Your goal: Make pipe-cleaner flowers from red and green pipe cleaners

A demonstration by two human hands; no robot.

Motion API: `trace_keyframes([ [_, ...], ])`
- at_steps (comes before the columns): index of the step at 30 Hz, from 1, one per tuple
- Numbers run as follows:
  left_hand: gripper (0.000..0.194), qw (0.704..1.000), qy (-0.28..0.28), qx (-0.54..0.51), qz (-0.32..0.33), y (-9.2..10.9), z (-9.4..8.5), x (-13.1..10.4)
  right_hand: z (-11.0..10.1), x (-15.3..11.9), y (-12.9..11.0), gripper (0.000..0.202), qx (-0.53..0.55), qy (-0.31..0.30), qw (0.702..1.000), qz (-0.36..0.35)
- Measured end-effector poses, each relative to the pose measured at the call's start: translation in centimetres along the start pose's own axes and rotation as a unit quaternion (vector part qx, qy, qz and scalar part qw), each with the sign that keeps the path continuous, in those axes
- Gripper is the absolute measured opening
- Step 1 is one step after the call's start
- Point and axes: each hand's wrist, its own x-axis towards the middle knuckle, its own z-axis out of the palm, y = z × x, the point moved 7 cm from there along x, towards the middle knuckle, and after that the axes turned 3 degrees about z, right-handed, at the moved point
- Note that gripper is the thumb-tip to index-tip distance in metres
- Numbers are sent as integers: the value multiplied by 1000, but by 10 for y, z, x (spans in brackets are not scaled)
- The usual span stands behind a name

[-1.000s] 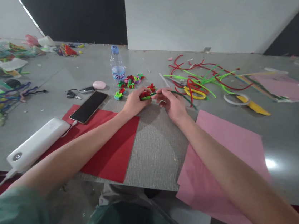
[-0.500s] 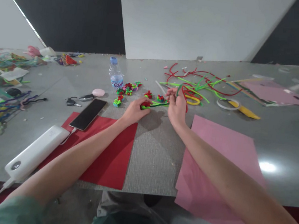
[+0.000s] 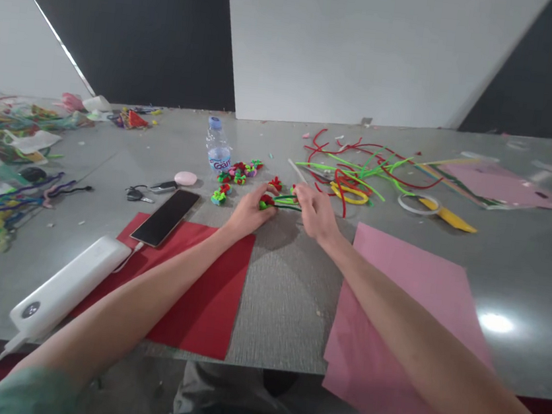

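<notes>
My left hand (image 3: 248, 209) is closed around a small red and green pipe-cleaner flower (image 3: 267, 200), fingers partly covering it. Green pipe-cleaner stems (image 3: 285, 199) stretch rightward from the flower into the closed fingers of my right hand (image 3: 317, 213). Both hands rest low over the table, a short gap apart. Just behind my left hand lies another red flower (image 3: 275, 184). More finished pipe-cleaner flowers (image 3: 240, 172) are clustered to the left, with a green and red one (image 3: 219, 194) closer to me.
Loose red and green pipe cleaners (image 3: 365, 167) and yellow-handled scissors (image 3: 350, 195) lie beyond my right hand. A tape roll (image 3: 418, 204) is farther right. Pink sheets (image 3: 405, 295), red sheet (image 3: 206, 292), phone (image 3: 166, 217), power bank (image 3: 71, 280) and water bottle (image 3: 219, 149) surround the work.
My right hand has come down and slightly left along the stems, its fingers now closed lower. The looped strands by it have dropped. My left hand stays at the flower.
</notes>
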Motion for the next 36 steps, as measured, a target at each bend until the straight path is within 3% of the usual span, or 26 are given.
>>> trace_keyframes([
  [12, 39, 1000, 5, 8, -5, 7, -1, 0, -4, 1, -3, 45, -52, 58, 997, -5],
  [21, 43, 1000, 16, 21, -7, 12, -2, -1, 2, -1, -9, 41, -64, 49, 996, -48],
  [26, 29, 991, 15, -115, -66, 7, 0, -3, 1, -1, -6, 43, -63, 56, 995, -48],
  [30, 20, 970, 46, -231, -67, 5, -2, -2, -1, -1, -2, 46, -59, 62, 996, -36],
  [36, 15, 978, 58, -193, -46, 9, -4, -1, 1, -1, -1, 48, -53, 52, 997, -31],
])
